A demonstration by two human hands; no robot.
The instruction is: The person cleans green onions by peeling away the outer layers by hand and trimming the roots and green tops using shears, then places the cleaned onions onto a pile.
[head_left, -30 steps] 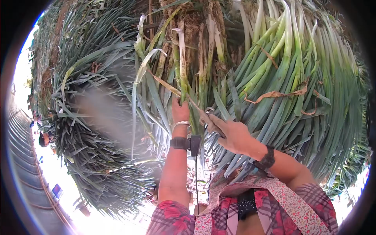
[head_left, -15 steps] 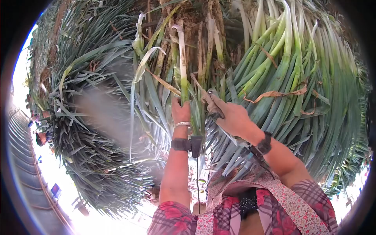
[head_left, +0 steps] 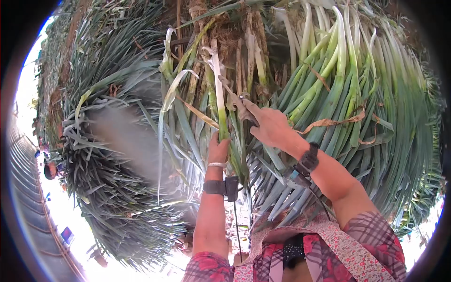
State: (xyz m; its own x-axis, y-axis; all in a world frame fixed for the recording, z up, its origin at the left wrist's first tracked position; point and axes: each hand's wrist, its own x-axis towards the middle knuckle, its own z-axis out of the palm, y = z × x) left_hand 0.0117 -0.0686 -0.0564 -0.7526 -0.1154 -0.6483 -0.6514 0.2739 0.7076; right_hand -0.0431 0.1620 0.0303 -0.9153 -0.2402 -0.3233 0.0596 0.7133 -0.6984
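Note:
A single green onion [head_left: 219,91] stands upright at the centre, its white end up and an outer layer curling off near the top. Around its green part my left hand [head_left: 218,149] is closed, low on the stalk. Just right of the stalk, my right hand [head_left: 270,123] grips a slim knife [head_left: 225,85], with the blade pointing up and left against the white part. The fingers round the handle are partly hidden by brownish peel or cloth.
A large heap of green onions [head_left: 338,98] with white ends up fills the right. Dark green leaves [head_left: 127,202] pile up at the left. Dry brown stalks [head_left: 192,70] stand behind the hands. A person's head [head_left: 50,170] shows at the far left edge.
My left hand has moved down slightly with the onion. My right hand has moved up and left, bringing the blade to the white part.

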